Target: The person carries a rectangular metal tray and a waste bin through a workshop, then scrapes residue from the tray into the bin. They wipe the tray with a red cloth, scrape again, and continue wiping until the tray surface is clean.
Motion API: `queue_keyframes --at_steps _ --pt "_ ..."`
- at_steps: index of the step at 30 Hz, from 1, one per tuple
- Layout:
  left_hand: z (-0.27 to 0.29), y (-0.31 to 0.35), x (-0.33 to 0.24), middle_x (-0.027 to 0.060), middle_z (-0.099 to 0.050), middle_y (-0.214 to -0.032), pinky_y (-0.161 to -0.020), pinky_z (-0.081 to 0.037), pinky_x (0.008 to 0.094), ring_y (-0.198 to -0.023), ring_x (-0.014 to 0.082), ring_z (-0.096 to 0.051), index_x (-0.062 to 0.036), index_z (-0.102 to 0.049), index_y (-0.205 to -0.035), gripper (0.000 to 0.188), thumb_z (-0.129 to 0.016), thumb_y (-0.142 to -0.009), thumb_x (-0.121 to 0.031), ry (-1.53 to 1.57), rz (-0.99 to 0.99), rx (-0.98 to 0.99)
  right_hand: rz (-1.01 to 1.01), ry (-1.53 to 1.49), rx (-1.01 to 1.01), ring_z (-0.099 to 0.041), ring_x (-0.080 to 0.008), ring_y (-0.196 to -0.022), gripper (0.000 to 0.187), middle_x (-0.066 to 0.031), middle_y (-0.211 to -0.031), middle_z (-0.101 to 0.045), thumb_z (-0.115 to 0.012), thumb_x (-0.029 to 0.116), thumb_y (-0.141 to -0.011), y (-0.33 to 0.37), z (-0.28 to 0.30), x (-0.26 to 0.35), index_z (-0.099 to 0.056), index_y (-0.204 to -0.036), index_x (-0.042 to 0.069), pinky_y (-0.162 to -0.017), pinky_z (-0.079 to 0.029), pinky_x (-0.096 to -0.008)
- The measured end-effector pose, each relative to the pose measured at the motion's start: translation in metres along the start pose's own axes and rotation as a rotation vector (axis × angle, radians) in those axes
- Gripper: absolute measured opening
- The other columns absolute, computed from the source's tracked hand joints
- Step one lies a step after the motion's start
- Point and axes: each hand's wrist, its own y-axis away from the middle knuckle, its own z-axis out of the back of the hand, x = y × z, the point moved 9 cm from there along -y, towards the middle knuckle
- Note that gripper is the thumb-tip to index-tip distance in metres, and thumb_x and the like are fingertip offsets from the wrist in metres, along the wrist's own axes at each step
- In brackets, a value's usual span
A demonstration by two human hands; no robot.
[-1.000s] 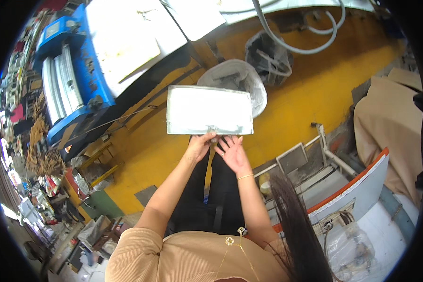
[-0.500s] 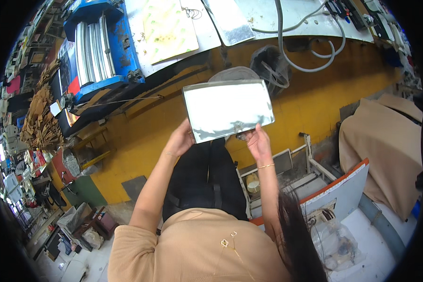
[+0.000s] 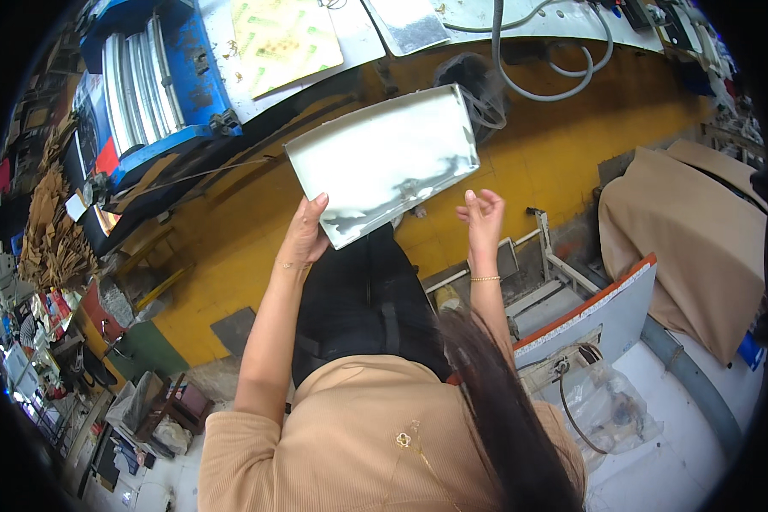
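Observation:
A shiny, silvery rectangular tray [image 3: 388,154] with a thin raised rim hangs tilted in front of my body, its right end higher. My left hand [image 3: 303,232] grips its lower left corner, with the thumb over the rim and the other fingers mostly hidden behind. To the right, my right hand [image 3: 484,222] is off the tray and holds nothing, its fingers loosely bent and apart. Bright white glare and dark smudges show on the tray's face.
Beyond stands a white worktable [image 3: 363,43] with a patterned sheet [image 3: 286,43], a metal plate [image 3: 405,24] and a grey hose [image 3: 497,51]. A blue roller machine [image 3: 200,85] is at upper left. Brown cloth [image 3: 683,239] covers something at right, near an orange-edged panel [image 3: 606,311].
My right hand has let go of the tray and moved down and right of it. The tray has tilted, its right end rising, while my left hand keeps hold.

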Motion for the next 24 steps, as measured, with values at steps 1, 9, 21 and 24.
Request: queue_keyframes --at_steps 1,9,21,24 --pt "-0.001 0.000 -0.004 0.0120 -0.051 -0.130 -0.100 -0.045 0.0396 -0.119 0.0239 -0.052 -0.0004 -0.036 -0.139 0.082 -0.073 -0.080 -0.045 -0.041 -0.020 -0.003 0.135 0.182 -0.014 -0.063 -0.0143 -0.087 0.031 -0.0063 -0.096 -0.062 -0.067 0.020 -0.090 0.004 0.005 0.021 -0.056 -0.111 0.000 -0.074 -0.052 -0.0276" --pt "-0.009 0.006 -0.019 0.0145 -0.049 -0.132 -0.101 -0.043 0.0383 -0.121 0.0243 -0.051 0.0010 -0.034 -0.140 0.094 -0.073 -0.075 -0.056 -0.284 -0.110 -0.008 0.995 0.927 0.576 -0.059 -0.0204 -0.083 0.019 -0.0063 -0.088 -0.060 -0.073 0.009 -0.077 0.071 -0.095 0.108 -0.067 -0.095 0.006 -0.075 -0.048 -0.0309" --pt "-0.007 0.015 -0.016 0.0148 -0.053 -0.125 -0.096 -0.046 0.0358 -0.114 0.0212 -0.053 0.0028 -0.039 -0.135 0.080 -0.072 -0.080 -0.046 -0.166 -0.057 -0.001 1.194 1.035 0.861 -0.062 -0.0219 -0.081 0.011 -0.0043 -0.083 -0.063 -0.068 0.004 -0.072 0.090 -0.125 0.079 -0.063 -0.082 0.005 -0.070 -0.052 -0.0324" --pt "-0.006 0.015 -0.012 0.0196 -0.049 -0.130 -0.096 -0.047 0.0393 -0.119 0.0269 -0.052 0.0037 -0.034 -0.139 0.096 -0.071 -0.075 -0.057 -0.255 -0.029 -0.017 1.180 1.044 0.909 -0.063 -0.0215 -0.081 0.010 -0.0043 -0.082 -0.065 -0.066 0.002 -0.072 0.090 -0.122 0.075 -0.064 -0.081 0.006 -0.072 -0.052 -0.0321"
